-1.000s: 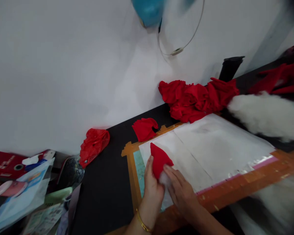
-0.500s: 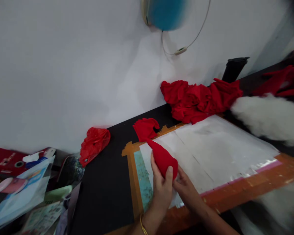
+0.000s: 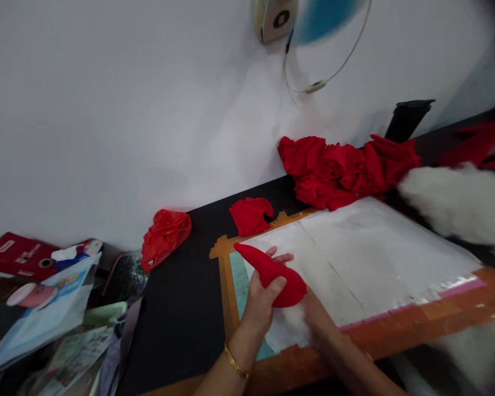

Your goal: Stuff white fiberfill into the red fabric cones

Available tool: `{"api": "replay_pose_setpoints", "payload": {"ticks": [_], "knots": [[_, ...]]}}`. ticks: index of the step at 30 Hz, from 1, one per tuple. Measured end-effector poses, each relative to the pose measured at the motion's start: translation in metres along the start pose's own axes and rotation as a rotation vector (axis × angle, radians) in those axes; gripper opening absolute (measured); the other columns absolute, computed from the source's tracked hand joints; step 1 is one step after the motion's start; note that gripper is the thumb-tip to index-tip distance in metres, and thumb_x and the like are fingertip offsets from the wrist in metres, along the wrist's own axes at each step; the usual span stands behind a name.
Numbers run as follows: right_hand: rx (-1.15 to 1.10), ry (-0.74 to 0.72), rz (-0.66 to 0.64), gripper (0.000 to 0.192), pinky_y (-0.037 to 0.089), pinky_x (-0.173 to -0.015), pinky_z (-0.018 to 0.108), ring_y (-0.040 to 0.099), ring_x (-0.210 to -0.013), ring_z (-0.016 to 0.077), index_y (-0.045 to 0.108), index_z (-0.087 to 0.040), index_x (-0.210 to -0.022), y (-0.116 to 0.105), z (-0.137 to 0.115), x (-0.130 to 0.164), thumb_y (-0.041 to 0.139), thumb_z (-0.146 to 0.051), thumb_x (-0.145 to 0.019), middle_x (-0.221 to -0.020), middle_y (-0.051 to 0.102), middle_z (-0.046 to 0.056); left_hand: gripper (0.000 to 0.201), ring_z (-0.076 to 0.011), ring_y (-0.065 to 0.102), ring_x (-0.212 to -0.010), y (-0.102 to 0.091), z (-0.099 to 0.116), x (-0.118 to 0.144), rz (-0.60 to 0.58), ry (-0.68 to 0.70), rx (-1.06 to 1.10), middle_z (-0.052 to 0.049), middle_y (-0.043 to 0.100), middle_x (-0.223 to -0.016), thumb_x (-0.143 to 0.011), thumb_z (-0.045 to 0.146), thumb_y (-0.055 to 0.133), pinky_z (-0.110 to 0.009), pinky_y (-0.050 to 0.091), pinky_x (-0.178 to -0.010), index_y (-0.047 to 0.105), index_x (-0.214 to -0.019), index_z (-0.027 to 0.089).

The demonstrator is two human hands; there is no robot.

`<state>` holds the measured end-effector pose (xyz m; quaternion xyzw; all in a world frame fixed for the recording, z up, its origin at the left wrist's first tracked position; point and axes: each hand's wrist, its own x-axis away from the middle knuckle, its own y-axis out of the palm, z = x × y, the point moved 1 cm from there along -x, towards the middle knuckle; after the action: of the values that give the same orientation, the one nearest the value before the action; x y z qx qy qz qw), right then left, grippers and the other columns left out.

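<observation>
Red cloth cone (image 3: 286, 286), one, in left hand (image 3: 260, 300), one gold bangle (image 3: 232, 362)

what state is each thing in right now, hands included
red pointed piece: bulging at wide end, held
left hand: gripping the piece
right hand: at the wide end, fingers hidden
red cloth pile: heaped, rumpled
red plastic bag: crumpled
white sheet: spread flat
white fluff: loose heap
blue object: too blurred to tell
</observation>
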<state>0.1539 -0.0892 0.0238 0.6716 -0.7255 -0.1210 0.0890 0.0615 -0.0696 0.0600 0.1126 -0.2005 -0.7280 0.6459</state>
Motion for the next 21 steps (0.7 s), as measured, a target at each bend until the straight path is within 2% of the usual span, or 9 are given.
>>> {"api": "replay_pose_setpoints", "payload": {"ticks": [1,3,6,9,12,14,17,19,21], "knots": [[0.003,0.005,0.003,0.026,0.059,-0.076,0.040,0.070,-0.087,0.0273,0.073,-0.024,-0.100,0.000,0.002,-0.002,0.060,-0.038,-0.083,-0.088,0.076,0.005,0.065,-0.0272,0.065,-0.106,0.003,-0.002,0.000,0.036,0.001,-0.022,-0.014,0.068,-0.118,-0.073,0.033,0.078,-0.039,0.051,-0.092,0.051,-0.131,0.018],[0.028,0.021,0.019,0.027,0.058,-0.079,0.040,0.069,-0.087,0.0266,0.072,-0.021,-0.099,0.000,0.006,-0.008,0.062,-0.035,-0.079,-0.092,0.076,0.006,0.066,-0.0232,0.067,-0.098,0.010,-0.011,0.003,0.184,0.009,-0.044,-0.010,0.070,-0.109,-0.072,0.030,0.079,-0.036,0.053,-0.089,0.051,-0.130,0.020],[0.130,0.007,0.056,0.024,0.056,-0.082,0.039,0.068,-0.087,0.0250,0.069,-0.019,-0.096,-0.002,0.013,-0.014,0.060,-0.032,-0.079,-0.096,0.074,0.009,0.068,-0.0208,0.067,-0.100,0.016,-0.025,0.005,0.360,0.003,0.018,-0.008,0.069,-0.113,-0.071,0.027,0.080,-0.034,0.052,-0.092,0.050,-0.131,0.022],[0.222,-0.064,0.060,0.036,0.055,-0.086,0.039,0.066,-0.099,0.0245,0.059,-0.019,-0.114,-0.006,0.016,-0.011,0.060,-0.031,-0.080,-0.111,0.070,0.011,0.054,-0.0211,0.068,-0.099,0.010,-0.024,-0.002,0.438,-0.014,0.159,-0.010,0.069,-0.113,-0.073,0.029,0.079,-0.034,0.052,-0.091,0.058,-0.121,0.018],[0.437,-0.273,0.056,0.056,0.056,-0.085,0.040,0.059,-0.114,0.0258,0.044,-0.022,-0.134,-0.013,0.009,0.001,0.064,-0.028,-0.081,-0.141,0.050,0.015,0.038,-0.0212,0.070,-0.090,-0.005,-0.010,-0.013,0.519,-0.112,0.288,-0.011,0.072,-0.105,-0.075,0.033,0.075,-0.034,0.054,-0.086,0.065,-0.106,0.014],[0.626,-0.490,0.031,0.056,0.053,-0.089,0.044,0.054,-0.120,0.0273,0.046,-0.024,-0.133,-0.015,0.003,0.009,0.067,-0.023,-0.081,-0.149,0.040,0.015,0.037,-0.0219,0.070,-0.089,-0.010,-0.002,-0.018,0.529,-0.207,0.354,-0.012,0.072,-0.103,-0.077,0.037,0.073,-0.034,0.055,-0.084,0.067,-0.105,0.014],[0.813,-0.733,-0.067,0.043,0.049,-0.096,0.046,0.054,-0.117,0.0263,0.056,-0.025,-0.125,-0.016,0.002,0.011,0.062,-0.013,-0.084,-0.132,0.057,0.011,0.039,-0.0226,0.069,-0.092,-0.006,0.001,-0.016,0.485,-0.271,0.388,-0.011,0.073,-0.100,-0.079,0.042,0.070,-0.033,0.053,-0.085,0.068,-0.104,0.012],[0.809,-0.724,-0.077,0.036,0.052,-0.090,0.042,0.058,-0.107,0.0245,0.061,-0.024,-0.120,-0.018,0.006,0.004,0.054,-0.011,-0.088,-0.114,0.066,0.010,0.039,-0.0227,0.068,-0.096,-0.002,0.000,-0.008,0.393,-0.262,0.356,-0.011,0.073,-0.103,-0.079,0.041,0.069,-0.032,0.052,-0.087,0.068,-0.105,0.012],[0.708,-0.556,-0.040,0.030,0.054,-0.084,0.039,0.062,-0.098,0.0237,0.064,-0.023,-0.114,-0.026,0.007,-0.005,0.050,-0.014,-0.089,-0.105,0.069,0.009,0.040,-0.0232,0.065,-0.104,-0.002,-0.001,0.000,0.245,-0.226,0.267,-0.010,0.071,-0.111,-0.079,0.037,0.070,-0.032,0.049,-0.092,0.067,-0.111,0.014]]}}
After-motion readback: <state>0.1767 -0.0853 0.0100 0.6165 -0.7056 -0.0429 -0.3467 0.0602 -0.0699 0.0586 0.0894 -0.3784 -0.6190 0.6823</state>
